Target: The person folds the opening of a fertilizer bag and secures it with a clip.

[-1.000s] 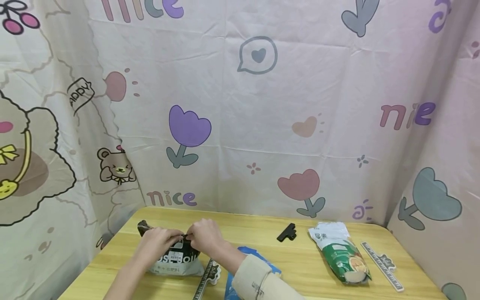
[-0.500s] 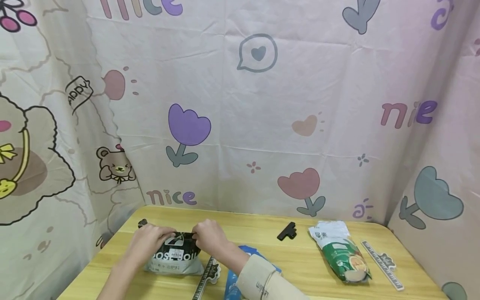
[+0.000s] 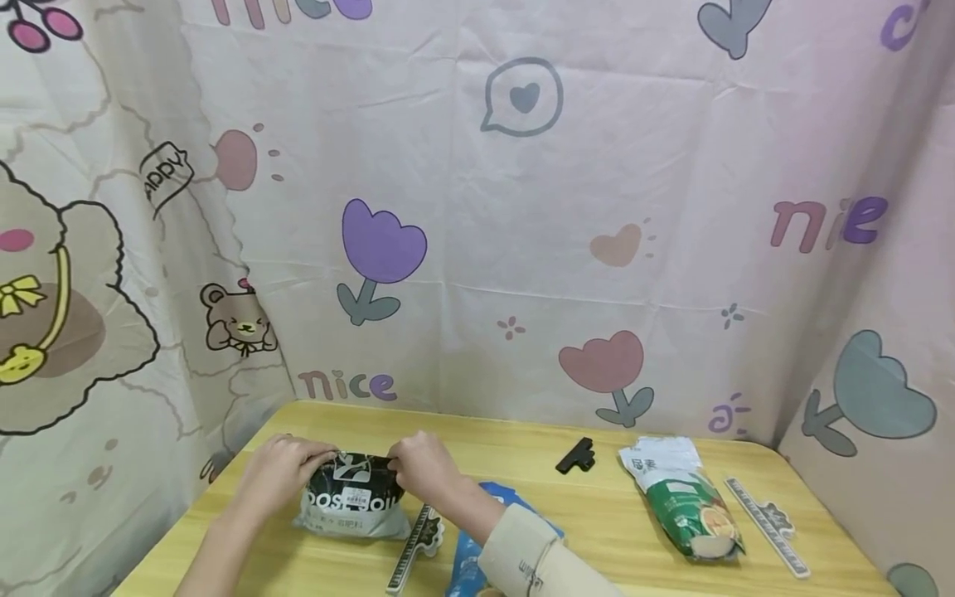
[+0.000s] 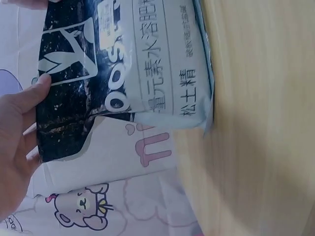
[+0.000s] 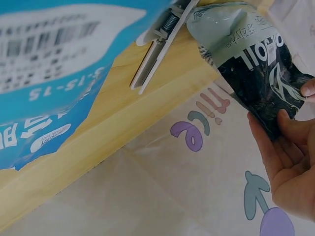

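Note:
A black-and-white plastic bag [image 3: 351, 518] with "LOOSE SOIL"-like lettering, partly covered, stands on the table at the left. My left hand [image 3: 279, 473] pinches its black top edge near the left corner; in the left wrist view the thumb of the left hand [image 4: 17, 132] lies over the front face. At the opposite end of that edge, my right hand [image 3: 425, 468] pinches the film between thumb and fingers, as the right wrist view shows. The top is drawn out fairly straight between both hands. Right beside the bag lies a long clip with ruler markings [image 3: 412, 547].
A blue bag [image 3: 466, 560] lies partly under the right forearm. Farther right are a black clip [image 3: 576, 455], a green-and-white bag [image 3: 682, 510] and a second ruler-marked clip [image 3: 768, 526]. A printed cloth [image 3: 477, 356] hangs behind the table [image 3: 597, 522].
My hands have moved apart along the bag's top, the left one shifting left to the corner that stuck out before. The black top now shows stretched between them.

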`<state>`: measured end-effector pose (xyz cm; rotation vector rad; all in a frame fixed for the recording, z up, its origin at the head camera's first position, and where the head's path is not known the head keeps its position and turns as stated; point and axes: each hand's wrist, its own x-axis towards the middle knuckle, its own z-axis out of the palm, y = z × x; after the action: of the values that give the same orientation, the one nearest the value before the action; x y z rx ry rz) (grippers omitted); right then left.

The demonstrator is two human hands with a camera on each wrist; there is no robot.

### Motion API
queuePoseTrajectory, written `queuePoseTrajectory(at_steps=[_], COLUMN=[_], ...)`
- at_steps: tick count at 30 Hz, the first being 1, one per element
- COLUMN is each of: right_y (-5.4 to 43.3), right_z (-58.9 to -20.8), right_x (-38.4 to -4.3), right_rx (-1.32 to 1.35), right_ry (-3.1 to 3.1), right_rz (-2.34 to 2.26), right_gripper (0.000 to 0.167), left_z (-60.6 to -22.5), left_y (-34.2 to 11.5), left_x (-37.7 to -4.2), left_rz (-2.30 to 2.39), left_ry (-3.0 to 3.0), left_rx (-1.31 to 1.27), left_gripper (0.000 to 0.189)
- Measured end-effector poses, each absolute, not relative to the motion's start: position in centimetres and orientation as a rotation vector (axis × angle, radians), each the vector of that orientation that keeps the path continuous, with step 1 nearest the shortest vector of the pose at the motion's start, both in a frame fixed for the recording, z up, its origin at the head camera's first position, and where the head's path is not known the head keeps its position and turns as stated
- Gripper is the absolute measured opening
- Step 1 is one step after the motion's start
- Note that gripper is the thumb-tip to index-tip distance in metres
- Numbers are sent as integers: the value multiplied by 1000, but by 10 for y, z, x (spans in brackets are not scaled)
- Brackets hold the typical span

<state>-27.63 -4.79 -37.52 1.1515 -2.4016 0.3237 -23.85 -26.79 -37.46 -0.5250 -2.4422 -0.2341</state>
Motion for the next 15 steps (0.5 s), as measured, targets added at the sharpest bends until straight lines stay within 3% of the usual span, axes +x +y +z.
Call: queuePoseTrajectory(at_steps=[15], right_y=[-45], right_z=[-376], right_x=[-272], right_rx=[1142], right_ry=[-2457], right_rz=[424], right_gripper=[5], left_z=[-372], left_y=[-292], left_x=[-225], left_rz=[-399], left_ry=[-2577], left_rx=[-339], left_gripper=[15])
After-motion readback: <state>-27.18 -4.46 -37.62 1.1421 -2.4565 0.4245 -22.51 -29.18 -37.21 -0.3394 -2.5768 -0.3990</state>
